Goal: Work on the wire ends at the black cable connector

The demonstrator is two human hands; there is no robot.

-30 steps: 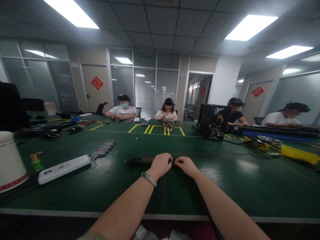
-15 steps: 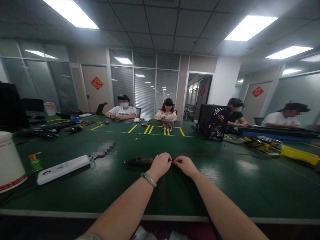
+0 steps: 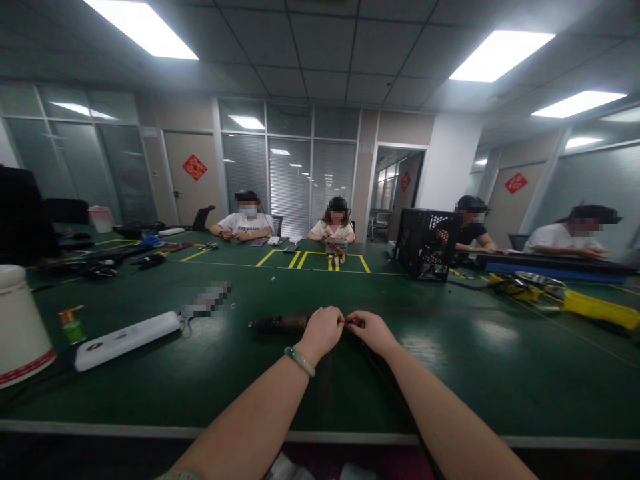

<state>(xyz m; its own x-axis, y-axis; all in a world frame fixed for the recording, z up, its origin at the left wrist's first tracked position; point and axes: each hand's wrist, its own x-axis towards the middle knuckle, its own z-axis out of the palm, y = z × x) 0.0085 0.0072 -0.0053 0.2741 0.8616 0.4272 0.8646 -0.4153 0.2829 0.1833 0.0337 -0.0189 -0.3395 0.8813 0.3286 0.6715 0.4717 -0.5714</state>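
- Left hand closed round the dark tool, tip towards nine o'clock.
- Right hand at its three o'clock, pinching the black cable.
- Seemingly joining them — next move calls for lined-up ends.

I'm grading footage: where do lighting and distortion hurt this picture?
Head view, top: rectangular white ceiling lights look blown out; head view, middle: glare spots the glossy green tabletop, where a thin black cord nearly vanishes; head view, left edge: the white, red-banded cylindrical container leans, perhaps from lens stretch.
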